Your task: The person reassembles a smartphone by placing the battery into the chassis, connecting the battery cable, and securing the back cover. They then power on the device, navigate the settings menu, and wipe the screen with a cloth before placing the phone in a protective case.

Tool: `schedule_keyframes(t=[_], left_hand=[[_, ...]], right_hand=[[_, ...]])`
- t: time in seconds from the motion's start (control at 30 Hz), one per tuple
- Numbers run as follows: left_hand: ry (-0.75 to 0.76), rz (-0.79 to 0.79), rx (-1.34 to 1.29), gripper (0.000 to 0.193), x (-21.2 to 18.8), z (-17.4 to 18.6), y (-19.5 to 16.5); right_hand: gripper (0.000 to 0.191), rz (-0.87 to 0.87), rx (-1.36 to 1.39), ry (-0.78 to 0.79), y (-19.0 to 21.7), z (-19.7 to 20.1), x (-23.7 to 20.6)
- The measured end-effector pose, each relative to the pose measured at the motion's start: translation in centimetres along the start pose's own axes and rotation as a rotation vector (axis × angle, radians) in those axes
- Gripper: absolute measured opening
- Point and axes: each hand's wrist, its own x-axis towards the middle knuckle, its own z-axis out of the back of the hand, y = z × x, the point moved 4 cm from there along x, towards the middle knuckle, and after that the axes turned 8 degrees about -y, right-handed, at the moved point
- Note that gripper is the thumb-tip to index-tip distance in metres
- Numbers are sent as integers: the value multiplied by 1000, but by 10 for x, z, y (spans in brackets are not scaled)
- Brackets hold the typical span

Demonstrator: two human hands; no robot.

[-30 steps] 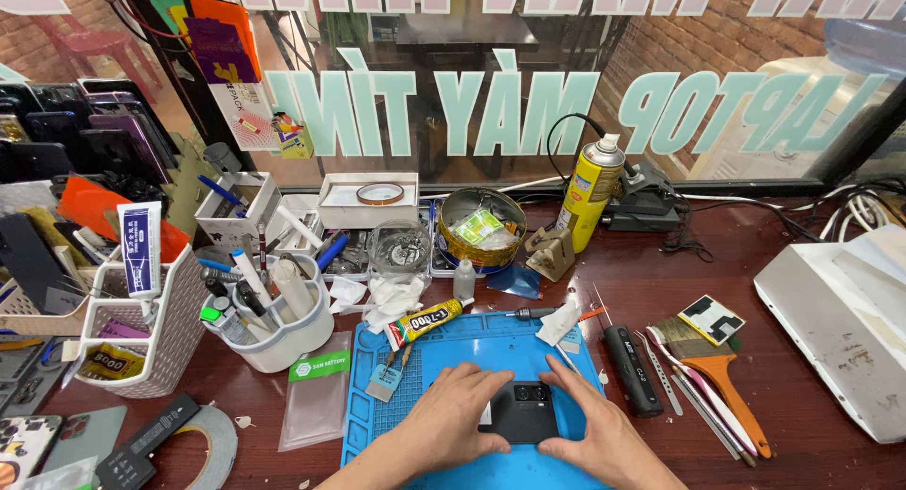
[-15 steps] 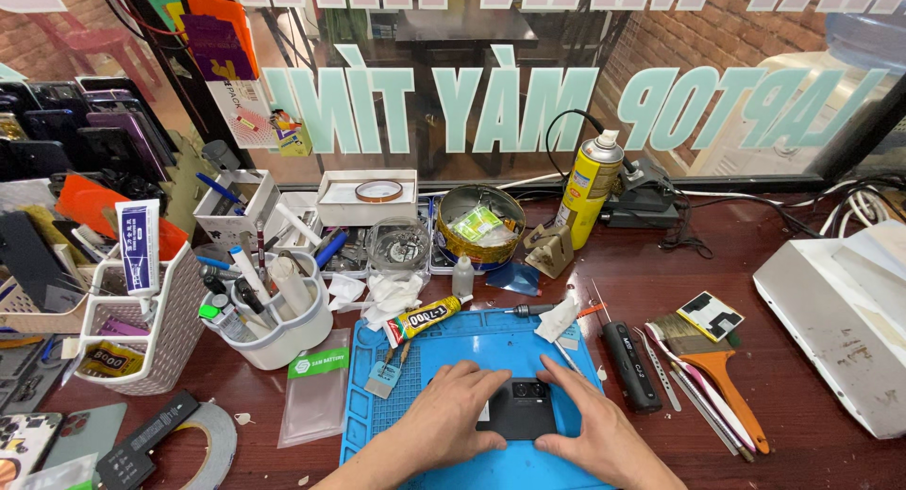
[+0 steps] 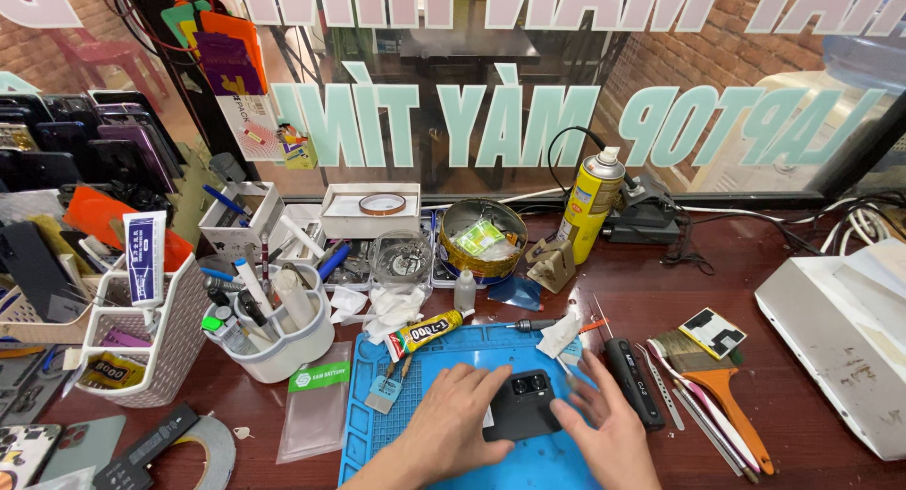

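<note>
The scene is seen through a single camera worn on the head, angled steeply down and forward over a workbench [image 3: 717, 311]. Both hands are caught at the bottom edge, close under the lens, on a blue mat [image 3: 453, 353]. Farther off, the cluttered back of the bench is taken in, and a glass window [image 3: 491, 103] is faced at the top. No second view is given, so nothing is shared.

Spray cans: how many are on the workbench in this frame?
1. A yellow spray can stands upright at the back of the bench, by the window, right of the round tin. The cluttered baskets at left could hide others.
</note>
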Motion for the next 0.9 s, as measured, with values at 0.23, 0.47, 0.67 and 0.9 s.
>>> schedule_keyframes(t=[0.23, 0.47, 0.67, 0.9], left_hand=[[-255, 99, 38, 99, 18, 5, -2], [-52, 786, -1007, 38, 14, -16, 74], [-65, 857, -1083, 30, -2, -32, 85], [-116, 747, -966, 28, 3, -19, 73]], right_hand=[[77, -272, 344, -6, 29, -34, 19], [55, -205, 317, 233, 59, -74, 45], [39, -293, 422, 172, 24, -90, 40], [30, -228, 504, 163, 18, -88, 42]])
